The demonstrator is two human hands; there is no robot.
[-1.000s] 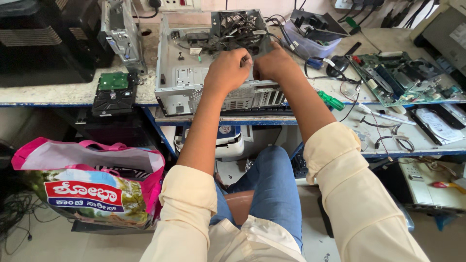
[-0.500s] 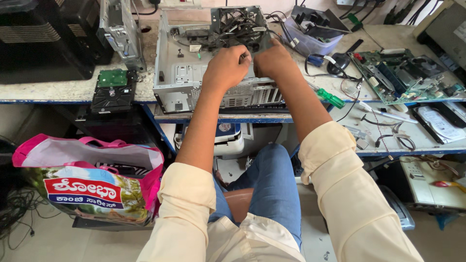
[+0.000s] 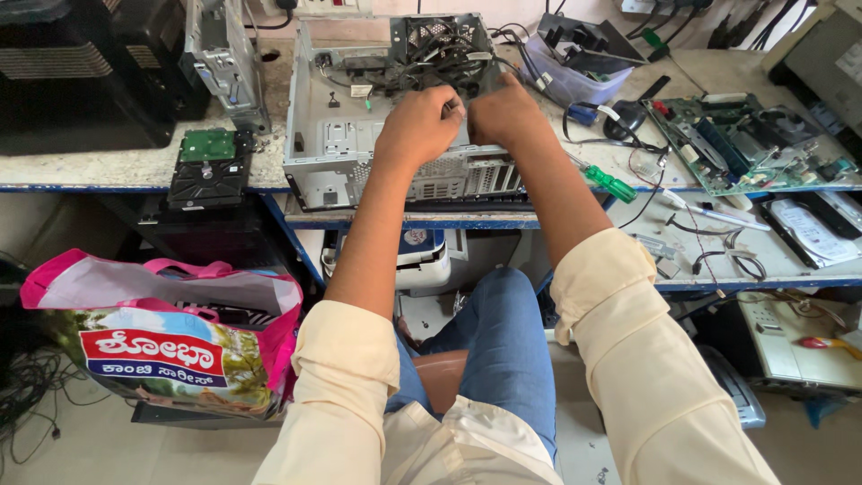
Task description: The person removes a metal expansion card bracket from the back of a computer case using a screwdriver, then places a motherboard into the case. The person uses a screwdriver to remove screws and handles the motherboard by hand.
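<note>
Head view: someone seated at a workbench (image 3: 108,166), both forearms stretched out over an opened computer case (image 3: 359,135).
Case: grey metal, lying on its side at the bench's front edge, side panel off, a tangle of black cables (image 3: 431,54) in its upper part.
Left hand (image 3: 417,126): fingers curled down inside the case, just below the cables; whether it grips anything I cannot tell.
Right hand (image 3: 503,112): closed into a loose fist right beside the left, knuckles nearly touching it; what it pinches is hidden.
Left of the case: a hard drive with a green board (image 3: 208,148) on a black block, a bare metal bracket (image 3: 224,54) behind it.
Right of the case: a green-handled screwdriver (image 3: 611,184) just beside the right forearm, then a green motherboard (image 3: 745,144).
Floor: a pink-trimmed printed bag (image 3: 162,341) by the left knee.
</note>
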